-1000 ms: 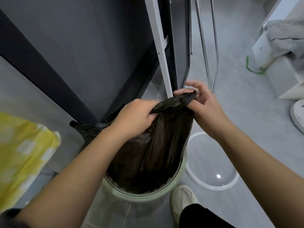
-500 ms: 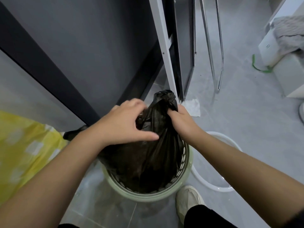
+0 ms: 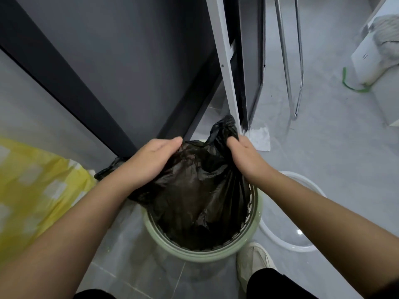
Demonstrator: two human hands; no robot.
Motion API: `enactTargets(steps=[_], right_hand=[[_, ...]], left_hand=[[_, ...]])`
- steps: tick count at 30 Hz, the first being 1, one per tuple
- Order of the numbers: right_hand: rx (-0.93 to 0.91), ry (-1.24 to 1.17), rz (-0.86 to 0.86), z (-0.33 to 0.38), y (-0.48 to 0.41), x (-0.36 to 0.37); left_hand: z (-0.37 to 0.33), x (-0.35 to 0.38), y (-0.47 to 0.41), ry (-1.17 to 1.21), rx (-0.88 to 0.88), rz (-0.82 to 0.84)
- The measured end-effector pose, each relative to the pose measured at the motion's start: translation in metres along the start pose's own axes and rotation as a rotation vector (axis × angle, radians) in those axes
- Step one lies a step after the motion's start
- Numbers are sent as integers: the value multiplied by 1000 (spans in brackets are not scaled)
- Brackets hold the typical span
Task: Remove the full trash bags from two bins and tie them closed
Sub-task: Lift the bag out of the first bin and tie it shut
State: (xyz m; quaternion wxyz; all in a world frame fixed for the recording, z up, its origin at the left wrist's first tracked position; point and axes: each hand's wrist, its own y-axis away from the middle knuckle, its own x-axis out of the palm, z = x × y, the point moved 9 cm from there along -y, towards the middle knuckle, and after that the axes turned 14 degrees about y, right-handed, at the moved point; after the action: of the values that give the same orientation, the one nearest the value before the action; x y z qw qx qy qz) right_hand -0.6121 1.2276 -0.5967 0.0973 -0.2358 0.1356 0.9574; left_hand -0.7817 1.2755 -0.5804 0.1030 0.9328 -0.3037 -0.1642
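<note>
Lower left of frame: yellow bag (image 3: 32, 190) with pale patches, blurred, cut off by the frame edge; upper left through upper centre: dark panel (image 3: 129, 61), running down toward the middle of the frame.

Left of centre: left hand (image 3: 151, 160), back facing up, fingers pressed together and curled over a fold of the black trash bag (image 3: 200, 190); thumb out of sight under the film; short black tail of film poking out just below the left wrist.

Centre: black trash bag seated inside the green bin (image 3: 205, 253), upper part drawn up above the rim and stretched between both hands; bin round, slotted wall visible on its right inner side, standing on the grey tiled floor (image 3: 323, 137).

Right of centre: right hand (image 3: 246, 156) fisted round the gathered neck of the bag; crumpled tuft of film sticking up above the fist, in front of the white frame leg (image 3: 224, 67).

Just right of the tuft: scrap of white paper (image 3: 260, 138) flat on the floor; above it, chrome tube (image 3: 289, 61), bent in a loop near the floor.

Lower right: pale shoe (image 3: 254, 260) just beside the bin; white ring (image 3: 302, 244) on the floor, partly hidden by the right forearm.

Upper right: green strap (image 3: 349, 83) on the floor beside a white box (image 3: 367, 59).
</note>
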Motion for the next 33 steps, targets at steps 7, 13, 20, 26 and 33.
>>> enactTargets(steps=[7,13,20,26,33], right_hand=[[-107,28,53,-6,4,-20],[-183,-27,50,-6,14,-28],[94,-168,-111,-32,8,-39],[231,-420,-90,-41,-1,-22],[315,-738,-87,-32,-8,-5]], left_hand=[[-4,23,-7,-800,150,181],[-8,41,-13,-1073,309,21],[-18,24,-25,-935,397,-212],[-20,-10,-18,-561,424,-307],[-15,-15,-9,-430,359,-160]])
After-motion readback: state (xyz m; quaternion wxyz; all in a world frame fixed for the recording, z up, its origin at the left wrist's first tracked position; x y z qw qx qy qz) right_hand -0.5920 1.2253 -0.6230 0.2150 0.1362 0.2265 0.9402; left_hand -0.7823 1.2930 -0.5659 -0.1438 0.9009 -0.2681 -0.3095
